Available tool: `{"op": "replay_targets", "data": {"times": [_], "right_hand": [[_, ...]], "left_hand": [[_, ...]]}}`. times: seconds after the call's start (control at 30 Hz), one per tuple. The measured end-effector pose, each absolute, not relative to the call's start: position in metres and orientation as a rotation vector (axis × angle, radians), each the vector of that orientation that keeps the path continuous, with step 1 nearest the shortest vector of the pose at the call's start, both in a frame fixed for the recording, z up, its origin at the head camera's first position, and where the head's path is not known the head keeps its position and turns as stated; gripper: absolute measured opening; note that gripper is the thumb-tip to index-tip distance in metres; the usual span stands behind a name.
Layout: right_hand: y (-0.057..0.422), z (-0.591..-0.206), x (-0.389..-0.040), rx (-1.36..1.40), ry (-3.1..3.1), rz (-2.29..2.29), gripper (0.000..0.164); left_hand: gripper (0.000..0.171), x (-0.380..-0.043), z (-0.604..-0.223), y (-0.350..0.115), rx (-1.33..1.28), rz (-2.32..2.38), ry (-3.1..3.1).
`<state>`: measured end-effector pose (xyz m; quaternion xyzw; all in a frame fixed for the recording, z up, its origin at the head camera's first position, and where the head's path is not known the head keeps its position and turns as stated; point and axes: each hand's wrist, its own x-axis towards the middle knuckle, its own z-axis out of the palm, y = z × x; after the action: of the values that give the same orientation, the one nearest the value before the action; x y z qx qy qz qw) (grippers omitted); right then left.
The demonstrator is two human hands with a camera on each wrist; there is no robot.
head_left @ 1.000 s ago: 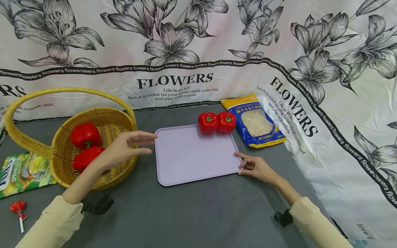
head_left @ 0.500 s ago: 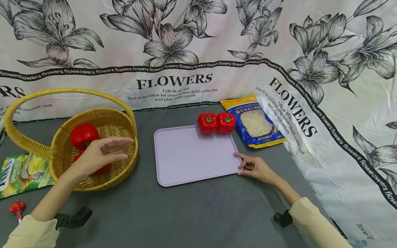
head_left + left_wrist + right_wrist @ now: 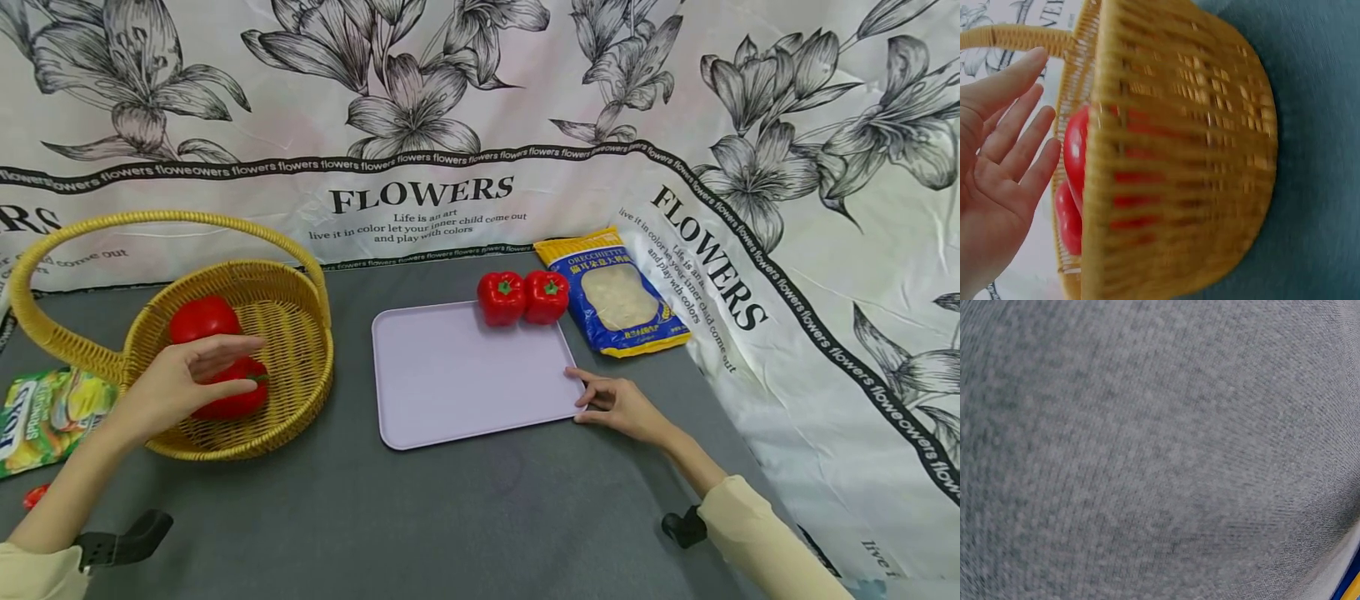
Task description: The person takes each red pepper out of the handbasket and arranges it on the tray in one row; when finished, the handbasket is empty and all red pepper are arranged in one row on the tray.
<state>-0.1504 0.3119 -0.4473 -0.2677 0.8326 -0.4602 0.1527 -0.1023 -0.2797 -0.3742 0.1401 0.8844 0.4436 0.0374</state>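
Observation:
My left hand (image 3: 168, 379) hovers over the near left side of the yellow woven basket (image 3: 315, 400), fingers extended and thumb apart, holding nothing. Two red bell peppers lie in the basket: the far pepper (image 3: 204, 318) shows beyond the fingers, and the near pepper (image 3: 234, 407) is partly covered by the hand. In the left wrist view the open palm (image 3: 997, 187) faces the basket rim, with red pepper (image 3: 1075, 150) showing just beyond it. My right hand (image 3: 626, 408) holds the front right corner of the lilac tray (image 3: 465, 375), fingers and thumb bent at its edge.
Two more red bell peppers (image 3: 502, 298) sit side by side at the tray's back right corner. Beside them lies a blue and yellow orecchiette bag (image 3: 618, 296). A green snack packet (image 3: 56, 417) and a partly hidden red lollipop (image 3: 34, 497) are at the left. Flower-printed cloth hangs behind.
My left hand has moved left, from beside the tray's left edge to over the basket, uncovering more of the near pepper. My right hand stays at the tray corner.

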Motion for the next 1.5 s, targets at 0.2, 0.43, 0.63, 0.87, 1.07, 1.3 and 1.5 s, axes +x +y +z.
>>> {"op": "replay_targets", "data": {"times": [0.2, 0.43, 0.63, 0.87, 1.07, 1.3, 1.5], "right_hand": [[0.312, -0.448, -0.150, -0.751, 2.394, -1.327, 0.012], [0.311, -0.447, -0.151, -0.757, 2.393, -1.319, 0.013], [0.312, -0.447, -0.151, -0.752, 2.387, -1.322, 0.012], [0.313, -0.450, -0.151, -0.739, 2.399, -1.311, 0.012], [0.312, -0.451, -0.151, -0.743, 2.398, -1.308, 0.011], [0.312, -0.450, -0.150, -0.744, 2.404, -1.304, 0.012], [0.312, -0.450, -0.150, -0.741, 2.414, -1.299, 0.012]], "left_hand": [[0.057, -0.107, -0.376, -0.286, 0.471, 0.975, 2.927], [0.059, -0.111, -0.382, -0.296, 0.565, 0.874, 2.954], [0.063, -0.116, -0.380, -0.298, 0.641, 0.772, 2.949], [0.069, -0.124, -0.381, -0.295, 0.710, 0.743, 2.877], [0.075, -0.126, -0.384, -0.296, 0.672, 0.748, 2.848], [0.075, -0.123, -0.387, -0.297, 0.634, 0.724, 2.858], [0.067, -0.121, -0.388, -0.295, 0.661, 0.736, 2.907]]}}
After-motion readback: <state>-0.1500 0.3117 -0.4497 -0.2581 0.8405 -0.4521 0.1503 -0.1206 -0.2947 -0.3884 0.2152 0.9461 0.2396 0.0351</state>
